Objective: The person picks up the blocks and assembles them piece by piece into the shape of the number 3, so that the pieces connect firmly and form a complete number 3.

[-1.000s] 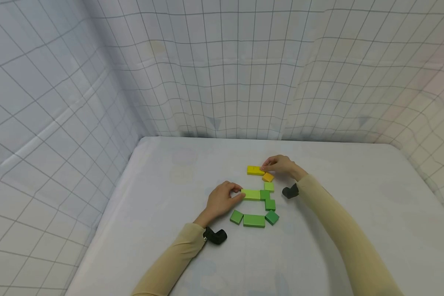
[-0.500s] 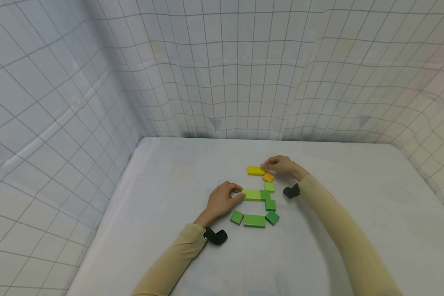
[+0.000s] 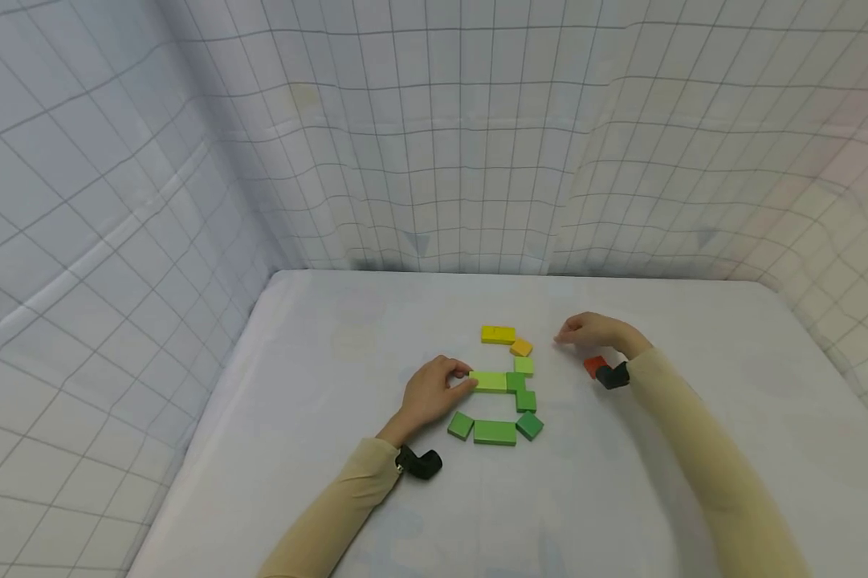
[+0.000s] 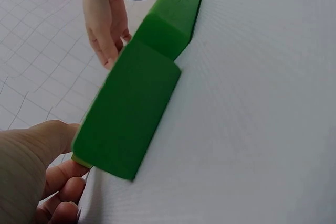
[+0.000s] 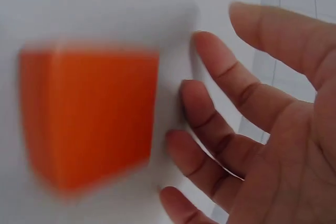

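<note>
My left hand (image 3: 428,392) pinches the left end of a long lime-green block (image 3: 488,382), thumb on the near side and fingers on the far side. In the left wrist view, a green block (image 4: 128,111) hides most of it. My right hand (image 3: 591,331) hovers low over the table's far right, fingers loosely bent, holding nothing. Below it lies a red-orange block (image 5: 105,114), partly covered by the wrist camera in the head view. Left of that hand are a yellow rectangular block (image 3: 498,334) and a tilted orange block (image 3: 521,348), touching at a corner.
A small light-green block (image 3: 523,366) and two green blocks (image 3: 515,383) (image 3: 526,401) step down the right side. Nearer are a tilted green block (image 3: 461,425), a long green block (image 3: 495,433) and a dark-green block (image 3: 530,425). A gridded white curtain (image 3: 448,160) surrounds the white table.
My right hand has left the yellow block and moved right, apart from the row. The red-orange block now shows beneath its wrist. My left hand stays at the lime-green block.
</note>
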